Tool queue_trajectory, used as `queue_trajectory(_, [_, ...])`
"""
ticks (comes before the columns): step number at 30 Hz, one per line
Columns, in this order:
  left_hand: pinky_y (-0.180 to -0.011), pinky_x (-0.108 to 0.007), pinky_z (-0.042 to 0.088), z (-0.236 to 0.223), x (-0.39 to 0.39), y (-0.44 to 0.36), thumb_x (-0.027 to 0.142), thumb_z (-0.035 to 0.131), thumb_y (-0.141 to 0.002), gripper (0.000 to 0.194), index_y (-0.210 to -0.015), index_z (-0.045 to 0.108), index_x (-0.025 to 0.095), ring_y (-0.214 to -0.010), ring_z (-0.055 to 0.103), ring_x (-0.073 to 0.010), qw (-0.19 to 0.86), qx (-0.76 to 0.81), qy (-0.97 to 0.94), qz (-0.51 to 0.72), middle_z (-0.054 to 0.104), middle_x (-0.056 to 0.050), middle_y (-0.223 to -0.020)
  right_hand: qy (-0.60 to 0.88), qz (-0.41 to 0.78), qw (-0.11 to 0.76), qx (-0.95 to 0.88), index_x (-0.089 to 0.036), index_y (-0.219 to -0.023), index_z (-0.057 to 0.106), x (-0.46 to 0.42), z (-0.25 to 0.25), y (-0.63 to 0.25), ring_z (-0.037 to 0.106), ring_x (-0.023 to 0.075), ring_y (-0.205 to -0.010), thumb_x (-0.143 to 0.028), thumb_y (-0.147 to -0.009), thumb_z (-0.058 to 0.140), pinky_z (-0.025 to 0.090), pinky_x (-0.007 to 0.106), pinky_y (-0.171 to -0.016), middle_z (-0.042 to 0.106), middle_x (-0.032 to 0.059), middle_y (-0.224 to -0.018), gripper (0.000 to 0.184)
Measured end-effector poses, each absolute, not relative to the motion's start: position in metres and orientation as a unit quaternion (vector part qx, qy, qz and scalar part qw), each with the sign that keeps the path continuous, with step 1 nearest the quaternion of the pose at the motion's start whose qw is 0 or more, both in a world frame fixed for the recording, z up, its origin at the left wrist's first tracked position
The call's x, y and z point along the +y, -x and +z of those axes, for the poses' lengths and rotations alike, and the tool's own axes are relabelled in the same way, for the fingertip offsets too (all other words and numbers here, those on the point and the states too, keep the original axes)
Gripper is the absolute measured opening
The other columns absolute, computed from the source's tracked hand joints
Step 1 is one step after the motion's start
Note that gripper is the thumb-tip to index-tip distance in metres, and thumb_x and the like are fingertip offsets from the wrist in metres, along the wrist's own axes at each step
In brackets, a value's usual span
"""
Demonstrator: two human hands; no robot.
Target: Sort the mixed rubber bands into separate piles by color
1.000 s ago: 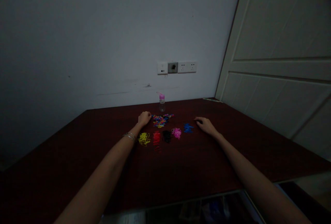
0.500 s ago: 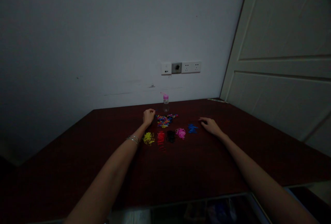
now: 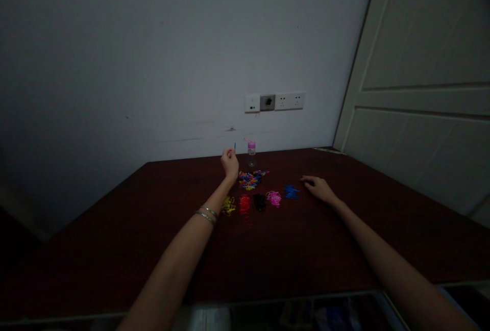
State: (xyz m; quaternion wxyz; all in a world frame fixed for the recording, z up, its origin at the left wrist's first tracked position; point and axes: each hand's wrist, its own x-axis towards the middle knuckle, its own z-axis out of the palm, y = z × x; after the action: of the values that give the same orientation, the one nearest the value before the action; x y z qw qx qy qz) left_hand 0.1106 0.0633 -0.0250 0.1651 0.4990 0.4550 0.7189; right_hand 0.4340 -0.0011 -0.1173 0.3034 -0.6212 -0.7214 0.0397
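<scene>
My left hand (image 3: 230, 162) is raised above the dark red table (image 3: 291, 249), its fingers pinched on a small blue rubber band (image 3: 235, 146). Just right of it lies a mixed pile of coloured rubber bands (image 3: 251, 178). In a row nearer me sit sorted piles: yellow (image 3: 228, 205), red (image 3: 244, 203), black (image 3: 259, 202), pink (image 3: 273, 198) and blue (image 3: 291, 191). My right hand (image 3: 320, 188) rests flat on the table beside the blue pile, fingers stretched out and holding nothing.
A small bottle with a pink cap (image 3: 251, 153) stands at the back of the table by the white wall. Wall sockets (image 3: 274, 101) sit above it. A pale panelled door (image 3: 424, 106) runs along the right side. The table's near edge (image 3: 245, 303) is close to me.
My left hand has lifted off the mixed pile with a blue band pinched in its fingers. The view has shifted slightly to the left. My right hand has stayed put.
</scene>
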Motion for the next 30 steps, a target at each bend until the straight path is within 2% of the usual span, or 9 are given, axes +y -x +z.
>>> queue_trajectory(7, [-0.058, -0.019, 0.038, -0.018, 0.041, -0.126, 0.025, 0.050, -0.081, 0.013, -0.079, 0.056, 0.014, -0.061, 0.051, -0.0099, 0.136, 0.412, -0.518, 0.737, 0.056, -0.002, -0.068, 0.626, 0.043, 0.298, -0.719, -0.015, -0.102, 0.066, -0.003, -0.116, -0.433, 0.055, 0.0218, -0.109, -0.021, -0.078, 0.044, 0.038, 0.034, -0.099, 0.062, 0.0089, -0.115, 0.034])
queue_trajectory(11, [-0.059, -0.019, 0.038, -0.021, 0.033, -0.130, 0.026, 0.048, -0.083, 0.016, -0.081, 0.058, 0.014, -0.060, 0.051, -0.0100, 0.125, 0.420, -0.568, 0.697, 0.056, -0.001, -0.067, 0.626, 0.046, 0.302, -0.717, -0.015, -0.101, 0.066, -0.004, -0.115, -0.432, 0.056, 0.0210, -0.108, -0.021, -0.077, 0.044, 0.038, 0.033, -0.099, 0.063, 0.0087, -0.113, 0.033])
queue_trajectory(17, [-0.062, -0.020, 0.038, -0.032, 0.024, -0.142, 0.029, 0.049, -0.081, 0.020, -0.083, 0.064, 0.016, -0.062, 0.052, -0.0107, 0.123, 0.397, -0.781, 0.466, 0.061, 0.000, -0.068, 0.622, 0.040, 0.303, -0.721, -0.015, -0.102, 0.066, -0.003, -0.116, -0.433, 0.055, 0.0208, -0.110, -0.020, -0.077, 0.044, 0.037, 0.033, -0.099, 0.061, 0.0086, -0.116, 0.034])
queue_trajectory(22, [-0.063, -0.021, 0.040, -0.040, 0.010, -0.168, 0.024, 0.050, -0.079, 0.020, -0.084, 0.067, 0.015, -0.066, 0.054, -0.0113, 0.152, 0.346, -0.879, 0.291, 0.064, -0.002, -0.075, 0.618, 0.038, 0.303, -0.725, -0.013, -0.101, 0.067, -0.002, -0.116, -0.433, 0.055, 0.0210, -0.109, -0.020, -0.077, 0.044, 0.038, 0.033, -0.099, 0.062, 0.0100, -0.115, 0.034])
queue_trajectory(25, [-0.064, -0.020, 0.041, -0.045, 0.003, -0.183, 0.022, 0.050, -0.078, 0.020, -0.086, 0.067, 0.014, -0.066, 0.055, -0.0112, 0.139, 0.321, -0.912, 0.215, 0.065, -0.003, -0.075, 0.617, 0.040, 0.304, -0.724, -0.013, -0.102, 0.066, -0.002, -0.116, -0.433, 0.055, 0.0210, -0.109, -0.020, -0.077, 0.044, 0.038, 0.032, -0.098, 0.062, 0.0105, -0.114, 0.034])
queue_trajectory(30, [-0.065, -0.020, 0.042, -0.054, -0.001, -0.200, 0.026, 0.047, -0.081, 0.023, -0.090, 0.066, 0.018, -0.070, 0.057, -0.0118, 0.102, 0.319, -0.930, 0.148, 0.066, -0.003, -0.080, 0.619, 0.039, 0.308, -0.722, -0.013, -0.102, 0.066, -0.002, -0.115, -0.433, 0.056, 0.0207, -0.109, -0.020, -0.078, 0.044, 0.038, 0.032, -0.098, 0.061, 0.0103, -0.115, 0.034])
